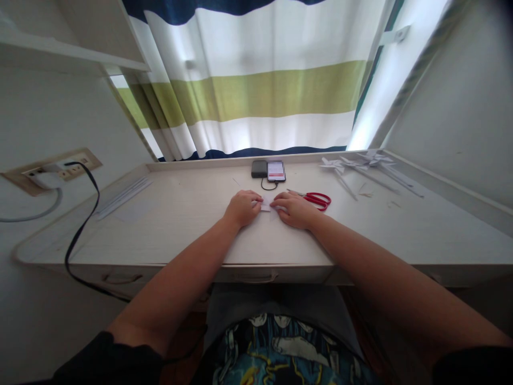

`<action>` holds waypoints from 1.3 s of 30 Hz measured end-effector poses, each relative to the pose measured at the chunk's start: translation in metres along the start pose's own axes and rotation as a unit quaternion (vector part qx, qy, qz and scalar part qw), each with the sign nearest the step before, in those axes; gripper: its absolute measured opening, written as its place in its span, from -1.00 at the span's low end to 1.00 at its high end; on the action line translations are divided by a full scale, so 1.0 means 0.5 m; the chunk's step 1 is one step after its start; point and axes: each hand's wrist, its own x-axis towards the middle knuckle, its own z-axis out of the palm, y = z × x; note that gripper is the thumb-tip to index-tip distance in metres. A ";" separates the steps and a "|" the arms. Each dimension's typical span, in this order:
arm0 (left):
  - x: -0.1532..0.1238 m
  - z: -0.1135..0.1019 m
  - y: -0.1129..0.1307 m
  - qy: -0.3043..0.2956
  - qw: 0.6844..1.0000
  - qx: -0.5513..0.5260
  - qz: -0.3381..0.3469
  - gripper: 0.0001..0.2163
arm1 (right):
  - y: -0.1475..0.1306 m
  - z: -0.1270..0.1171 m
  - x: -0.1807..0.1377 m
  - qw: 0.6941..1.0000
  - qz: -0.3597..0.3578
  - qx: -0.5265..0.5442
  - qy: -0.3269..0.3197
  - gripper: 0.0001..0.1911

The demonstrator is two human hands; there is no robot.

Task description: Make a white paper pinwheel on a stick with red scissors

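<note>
A small piece of white paper (265, 204) lies on the white desk (192, 214) between my two hands. My left hand (243, 207) has its fingers curled together at the paper's left edge, thumb and fingertips pinching it. From the other side, my right hand (294, 208) presses its fingers onto the paper's right part. Both hands rest low on the desktop and cover some of the sheet, so its full shape is hidden. Red-handled scissors (319, 200) lie just beyond my right hand, their blades pointing left and partly behind it.
A phone (276, 171) is cabled to a dark power bank (258, 169) near the back edge. Several paper pinwheels (372, 159) on rolled sticks lie at the back right, with small scraps nearby. Paper sticks (125, 197) lie at left; a black cord (86, 219) hangs from the wall outlet (76, 167).
</note>
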 end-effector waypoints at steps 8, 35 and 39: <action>-0.002 -0.003 0.018 -0.032 0.998 -0.002 0.048 -0.79 | -0.002 -0.003 0.001 1.000 -0.003 0.001 -0.005 -0.64; 0.003 0.006 0.013 -0.059 0.998 -0.001 -0.033 -0.90 | 0.002 -0.001 0.002 1.000 -0.001 -0.005 -0.009 -0.64; 0.001 0.002 0.013 -0.076 0.997 0.010 -0.028 -0.88 | 0.002 0.001 0.001 1.000 -0.001 -0.005 -0.009 -0.65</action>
